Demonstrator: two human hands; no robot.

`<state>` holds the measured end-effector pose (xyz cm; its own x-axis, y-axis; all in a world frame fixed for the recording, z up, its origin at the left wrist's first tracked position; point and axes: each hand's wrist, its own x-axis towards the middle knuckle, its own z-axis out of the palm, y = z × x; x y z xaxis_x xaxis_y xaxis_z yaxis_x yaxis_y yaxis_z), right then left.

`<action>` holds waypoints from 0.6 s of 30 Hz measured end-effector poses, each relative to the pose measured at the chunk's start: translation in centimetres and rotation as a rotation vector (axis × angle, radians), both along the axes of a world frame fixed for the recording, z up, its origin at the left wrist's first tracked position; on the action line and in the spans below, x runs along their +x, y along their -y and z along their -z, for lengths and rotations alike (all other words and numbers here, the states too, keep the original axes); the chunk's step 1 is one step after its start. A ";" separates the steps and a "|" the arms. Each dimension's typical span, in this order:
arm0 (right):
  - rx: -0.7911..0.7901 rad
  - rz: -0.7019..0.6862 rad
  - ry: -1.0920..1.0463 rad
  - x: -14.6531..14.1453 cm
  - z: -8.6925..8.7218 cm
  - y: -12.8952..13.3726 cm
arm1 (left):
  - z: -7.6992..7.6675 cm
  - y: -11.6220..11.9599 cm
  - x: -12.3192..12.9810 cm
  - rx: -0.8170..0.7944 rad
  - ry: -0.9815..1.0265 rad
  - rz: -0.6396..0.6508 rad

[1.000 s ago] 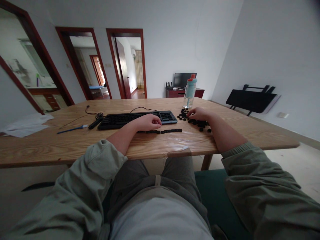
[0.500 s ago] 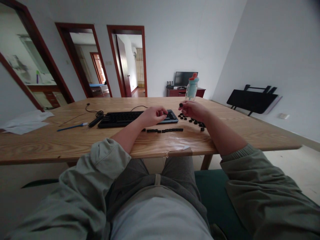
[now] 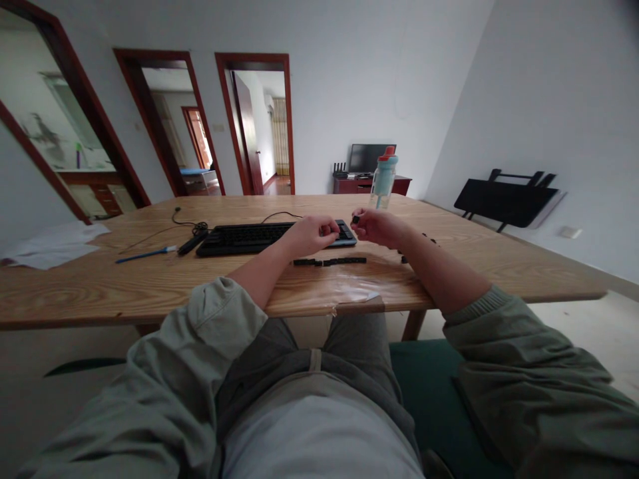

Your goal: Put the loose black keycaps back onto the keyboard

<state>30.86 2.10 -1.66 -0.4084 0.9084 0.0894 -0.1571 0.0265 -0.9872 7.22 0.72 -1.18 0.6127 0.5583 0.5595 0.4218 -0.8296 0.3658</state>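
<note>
Pinching a black key (image 3: 355, 219) in the tips of the right hand's (image 3: 378, 227) fingers, just right of the frame's centre. Curling the left hand's (image 3: 313, 234) fingers over the keyboard's (image 3: 239, 241) right part, near centre; impossible to tell whether gripping or touching anything. Covering part of the keyboard with that hand, and partly hiding loose keys (image 3: 404, 259) behind the right forearm (image 3: 439, 273). Losing the pinched key's far side from view.

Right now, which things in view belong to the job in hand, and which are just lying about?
Seemingly part of the job:
small black piece, pinched in the right hand
black keyboard, by the left hand
row of black pieces

Seemingly just lying about:
bottle
blue stick
white sheets
</note>
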 end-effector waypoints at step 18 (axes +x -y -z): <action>0.580 0.260 1.197 -4.8 -1.6 -1.1 | -0.4 0.0 -3.8 -0.277 -0.334 0.077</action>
<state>26.09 3.25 -0.06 -0.3285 0.9238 0.1967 0.8562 0.3792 -0.3509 3.45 0.69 -0.80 0.7804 0.6047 0.1589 0.4954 -0.7532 0.4328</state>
